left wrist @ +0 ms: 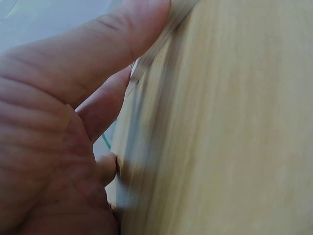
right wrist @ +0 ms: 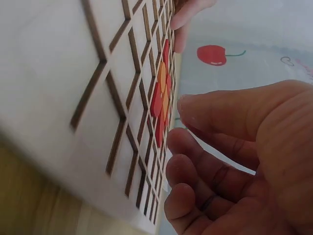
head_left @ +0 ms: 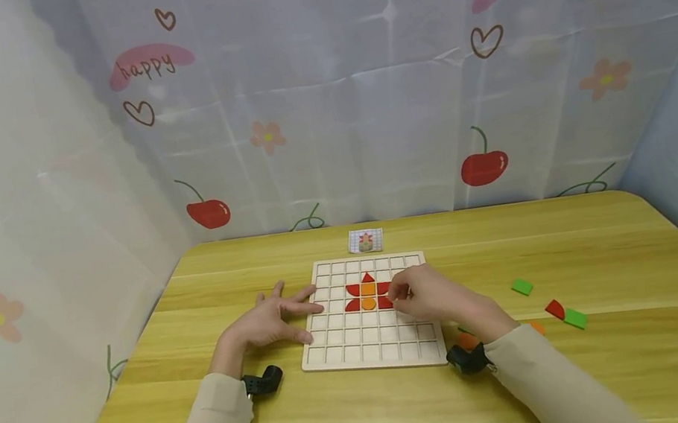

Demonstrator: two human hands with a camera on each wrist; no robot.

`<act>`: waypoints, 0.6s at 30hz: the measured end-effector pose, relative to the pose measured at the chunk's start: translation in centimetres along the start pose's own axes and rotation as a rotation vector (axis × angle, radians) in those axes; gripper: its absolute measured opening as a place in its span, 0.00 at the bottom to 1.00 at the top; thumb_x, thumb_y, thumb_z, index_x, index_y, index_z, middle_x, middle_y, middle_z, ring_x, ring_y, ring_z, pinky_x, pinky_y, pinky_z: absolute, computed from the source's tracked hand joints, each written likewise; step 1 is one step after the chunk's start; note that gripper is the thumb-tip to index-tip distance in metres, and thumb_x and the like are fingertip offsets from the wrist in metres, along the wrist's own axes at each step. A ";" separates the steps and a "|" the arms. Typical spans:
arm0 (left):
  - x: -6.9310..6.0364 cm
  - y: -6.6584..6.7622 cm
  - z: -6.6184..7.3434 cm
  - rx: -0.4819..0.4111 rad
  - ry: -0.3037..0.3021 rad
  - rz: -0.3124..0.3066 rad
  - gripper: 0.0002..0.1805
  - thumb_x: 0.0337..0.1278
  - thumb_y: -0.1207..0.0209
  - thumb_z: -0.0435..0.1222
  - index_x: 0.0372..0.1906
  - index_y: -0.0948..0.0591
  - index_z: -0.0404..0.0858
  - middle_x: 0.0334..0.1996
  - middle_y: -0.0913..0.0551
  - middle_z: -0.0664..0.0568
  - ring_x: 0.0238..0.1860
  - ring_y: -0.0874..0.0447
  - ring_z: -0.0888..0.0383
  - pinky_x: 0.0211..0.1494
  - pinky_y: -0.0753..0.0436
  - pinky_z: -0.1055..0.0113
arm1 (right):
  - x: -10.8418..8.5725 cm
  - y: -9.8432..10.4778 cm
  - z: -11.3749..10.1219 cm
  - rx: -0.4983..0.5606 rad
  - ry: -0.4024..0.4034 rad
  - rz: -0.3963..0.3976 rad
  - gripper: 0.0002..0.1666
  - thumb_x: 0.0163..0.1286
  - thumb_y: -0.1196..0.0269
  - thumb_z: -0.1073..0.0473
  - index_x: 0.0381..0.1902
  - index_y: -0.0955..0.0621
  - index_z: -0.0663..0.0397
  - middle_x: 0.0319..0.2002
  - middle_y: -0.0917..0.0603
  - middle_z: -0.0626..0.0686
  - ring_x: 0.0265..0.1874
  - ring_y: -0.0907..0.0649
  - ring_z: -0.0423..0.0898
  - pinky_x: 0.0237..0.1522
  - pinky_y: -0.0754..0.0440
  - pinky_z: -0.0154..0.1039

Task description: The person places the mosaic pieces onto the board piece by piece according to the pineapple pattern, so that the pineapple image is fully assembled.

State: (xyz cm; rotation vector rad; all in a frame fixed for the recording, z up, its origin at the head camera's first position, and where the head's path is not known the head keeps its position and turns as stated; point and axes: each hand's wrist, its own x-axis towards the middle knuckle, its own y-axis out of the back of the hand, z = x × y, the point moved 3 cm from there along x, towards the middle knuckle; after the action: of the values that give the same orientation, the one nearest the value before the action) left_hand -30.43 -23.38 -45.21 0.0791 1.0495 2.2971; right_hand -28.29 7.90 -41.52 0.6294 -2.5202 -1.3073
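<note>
A pale wooden grid board (head_left: 344, 354) lies on the table. Near its middle sit an orange square (head_left: 368, 289), an orange circle (head_left: 369, 304), a red triangle (head_left: 367, 277) and several red curved pieces (head_left: 353, 306) around them. My left hand (head_left: 266, 322) has its fingers spread, with thumb and fingertips resting at the board's left edge. Over the board's right half, my right hand (head_left: 424, 293) hovers with loosely bent fingers beside the right-hand red pieces. In the right wrist view its thumb and fingertips (right wrist: 181, 142) stand apart, and nothing shows between them.
A small picture card (head_left: 365, 241) lies behind the board. To the right are green pieces (head_left: 522, 286), a red quarter piece (head_left: 555, 309) and orange pieces (head_left: 468, 341), some partly hidden by the right forearm. A patterned curtain (head_left: 355, 148) stands behind the table.
</note>
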 end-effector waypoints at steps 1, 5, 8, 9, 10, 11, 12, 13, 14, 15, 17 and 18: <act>0.0 0.0 0.0 -0.003 0.000 -0.001 0.31 0.51 0.26 0.50 0.64 0.17 0.59 0.81 0.41 0.60 0.83 0.79 0.35 0.75 0.80 0.28 | -0.3 0.2 0.1 0.002 -0.005 -0.006 0.01 0.67 0.32 0.64 0.36 0.14 0.53 0.31 0.17 0.46 0.31 0.22 0.42 0.37 0.21 0.37; 0.0 0.0 0.0 -0.008 0.002 0.002 0.32 0.50 0.25 0.50 0.64 0.17 0.59 0.81 0.41 0.60 0.83 0.79 0.36 0.76 0.81 0.29 | -1.8 1.1 0.8 0.005 -0.006 -0.015 0.01 0.68 0.32 0.63 0.37 0.15 0.52 0.32 0.18 0.46 0.31 0.23 0.42 0.35 0.23 0.36; 0.0 0.0 -0.1 -0.007 0.002 0.005 0.32 0.50 0.25 0.50 0.64 0.17 0.59 0.81 0.40 0.61 0.83 0.79 0.36 0.76 0.81 0.29 | -2.9 2.0 1.6 0.010 0.014 -0.001 0.01 0.69 0.33 0.63 0.38 0.15 0.52 0.31 0.18 0.46 0.31 0.24 0.42 0.34 0.23 0.34; 0.0 0.0 0.0 -0.005 0.002 0.004 0.32 0.50 0.25 0.50 0.64 0.17 0.59 0.81 0.40 0.61 0.83 0.79 0.36 0.76 0.80 0.29 | -3.3 2.3 2.0 0.011 0.024 0.005 0.02 0.69 0.33 0.63 0.38 0.15 0.53 0.31 0.18 0.46 0.31 0.24 0.42 0.33 0.23 0.34; 0.1 0.0 0.0 -0.004 0.001 0.003 0.32 0.50 0.25 0.50 0.64 0.17 0.59 0.81 0.40 0.61 0.83 0.79 0.36 0.76 0.80 0.29 | -3.6 2.5 2.3 0.011 0.030 0.011 0.02 0.69 0.33 0.63 0.38 0.14 0.53 0.31 0.18 0.45 0.30 0.24 0.42 0.33 0.23 0.34; 0.1 -0.1 0.0 -0.005 0.001 0.001 0.32 0.50 0.25 0.50 0.64 0.17 0.59 0.81 0.40 0.61 0.83 0.79 0.36 0.76 0.80 0.29 | -4.0 2.8 2.6 0.012 0.041 0.020 0.01 0.69 0.33 0.63 0.38 0.14 0.54 0.31 0.18 0.45 0.30 0.24 0.42 0.32 0.23 0.34; 0.1 -0.1 0.0 -0.003 0.002 0.001 0.31 0.50 0.25 0.50 0.64 0.17 0.60 0.81 0.41 0.62 0.83 0.79 0.36 0.76 0.80 0.29 | -4.4 3.0 2.9 0.011 0.047 0.027 0.01 0.69 0.32 0.63 0.38 0.14 0.54 0.31 0.18 0.45 0.30 0.24 0.41 0.32 0.23 0.33; 0.1 -0.1 -0.1 -0.001 0.003 0.001 0.31 0.50 0.25 0.50 0.64 0.17 0.60 0.81 0.41 0.62 0.83 0.79 0.36 0.76 0.80 0.29 | -4.7 3.2 3.2 0.008 0.053 0.032 0.02 0.69 0.32 0.63 0.38 0.14 0.55 0.31 0.18 0.45 0.30 0.24 0.41 0.32 0.24 0.33; 0.1 -0.1 -0.1 0.000 0.004 0.002 0.31 0.51 0.25 0.50 0.64 0.17 0.60 0.81 0.41 0.62 0.83 0.79 0.36 0.76 0.80 0.29 | -5.1 3.3 3.5 0.004 0.059 0.037 0.02 0.69 0.32 0.63 0.38 0.14 0.55 0.31 0.18 0.44 0.30 0.24 0.41 0.32 0.23 0.33; 0.1 -0.1 -0.1 0.002 0.005 0.002 0.31 0.51 0.25 0.50 0.64 0.17 0.60 0.81 0.41 0.62 0.83 0.79 0.36 0.76 0.80 0.29 | -5.4 3.5 3.8 -0.001 0.063 0.039 0.02 0.69 0.32 0.63 0.38 0.14 0.55 0.31 0.17 0.44 0.30 0.24 0.41 0.32 0.23 0.33; 0.1 -0.1 -0.2 0.007 0.006 0.005 0.31 0.51 0.26 0.50 0.64 0.17 0.60 0.81 0.41 0.61 0.83 0.79 0.35 0.76 0.79 0.29 | -6.0 3.9 4.3 -0.002 0.063 0.047 0.02 0.69 0.33 0.63 0.39 0.14 0.55 0.32 0.17 0.44 0.30 0.24 0.40 0.33 0.23 0.33; 0.1 0.0 -0.1 0.010 0.005 0.006 0.31 0.51 0.26 0.50 0.64 0.17 0.61 0.81 0.41 0.61 0.83 0.78 0.35 0.76 0.79 0.29 | -6.3 4.1 4.6 -0.002 0.051 0.049 0.02 0.70 0.33 0.63 0.39 0.14 0.54 0.32 0.17 0.44 0.31 0.24 0.40 0.33 0.23 0.33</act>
State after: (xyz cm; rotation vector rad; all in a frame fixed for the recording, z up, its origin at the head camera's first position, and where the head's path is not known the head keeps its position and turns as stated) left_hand -30.53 -23.40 -45.36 0.0808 1.0646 2.2992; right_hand -25.57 16.24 -40.86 0.5890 -2.4772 -1.2611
